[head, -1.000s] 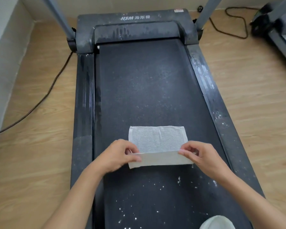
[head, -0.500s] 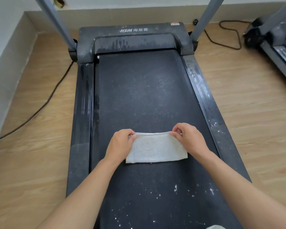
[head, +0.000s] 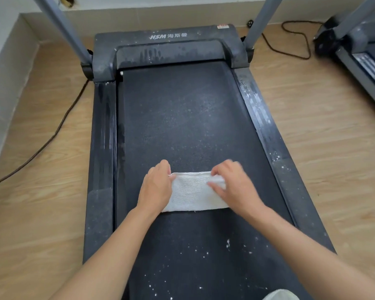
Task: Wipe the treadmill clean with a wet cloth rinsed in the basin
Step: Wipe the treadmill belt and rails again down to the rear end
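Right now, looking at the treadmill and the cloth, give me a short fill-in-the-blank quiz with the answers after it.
1. The folded cloth is ____ in colour.
2. The cloth lies on the treadmill's black ____.
3. The left hand and right hand both rest on the ____.
4. White specks dot the side rail on the person's ____ side.

Answers: white; belt; cloth; right
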Available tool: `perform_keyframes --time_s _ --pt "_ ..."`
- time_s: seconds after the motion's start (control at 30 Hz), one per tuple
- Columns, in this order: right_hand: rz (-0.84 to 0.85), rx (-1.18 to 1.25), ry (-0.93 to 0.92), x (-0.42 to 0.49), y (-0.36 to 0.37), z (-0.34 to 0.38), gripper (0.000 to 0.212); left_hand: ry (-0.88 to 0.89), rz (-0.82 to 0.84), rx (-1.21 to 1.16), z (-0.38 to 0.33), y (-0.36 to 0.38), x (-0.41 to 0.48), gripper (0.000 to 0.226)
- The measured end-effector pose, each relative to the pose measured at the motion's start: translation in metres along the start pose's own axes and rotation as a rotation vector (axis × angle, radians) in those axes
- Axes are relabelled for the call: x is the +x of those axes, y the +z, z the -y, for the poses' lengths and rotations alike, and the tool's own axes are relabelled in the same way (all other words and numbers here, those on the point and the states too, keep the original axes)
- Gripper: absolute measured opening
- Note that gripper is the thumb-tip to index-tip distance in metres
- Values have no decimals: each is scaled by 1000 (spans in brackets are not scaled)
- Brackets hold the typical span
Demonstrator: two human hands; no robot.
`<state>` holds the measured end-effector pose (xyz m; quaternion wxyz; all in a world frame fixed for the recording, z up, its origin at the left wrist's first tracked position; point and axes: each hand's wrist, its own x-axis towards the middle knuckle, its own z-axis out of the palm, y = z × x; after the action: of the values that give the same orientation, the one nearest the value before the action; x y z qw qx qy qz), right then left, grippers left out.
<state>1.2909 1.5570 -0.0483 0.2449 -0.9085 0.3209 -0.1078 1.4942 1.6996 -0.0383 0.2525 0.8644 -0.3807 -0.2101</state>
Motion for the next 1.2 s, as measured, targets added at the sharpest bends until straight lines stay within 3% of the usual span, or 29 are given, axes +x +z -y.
perform_keyframes --time_s 0.13,0.27,0.37,0.57,0.67,0.93,1.07,1.2 --pt "216 15 -218 -36 45 58 53 -86 107 -168 0 -10 3 15" --pt "124 -47 -130 -40 79 80 68 -206 105 -337 -6 -17 10 11" --pt "79 -75 -127 -31 82 81 52 -320 190 -519 -11 -20 12 23" --pt "-12 -172 -261 -25 87 68 17 -264 121 -431 -3 -28 14 21" --pt "-45 -160 -309 -28 83 66 16 -186 148 -331 5 -30 14 17" --pt "83 -128 -328 -58 73 63 8 60 270 -80 34 -27 9 14" --pt "130 -131 -387 -55 76 79 26 90 234 -57 36 -25 7 13" --pt "142 -139 -388 -43 95 96 12 74 246 -42 36 -26 9 16"
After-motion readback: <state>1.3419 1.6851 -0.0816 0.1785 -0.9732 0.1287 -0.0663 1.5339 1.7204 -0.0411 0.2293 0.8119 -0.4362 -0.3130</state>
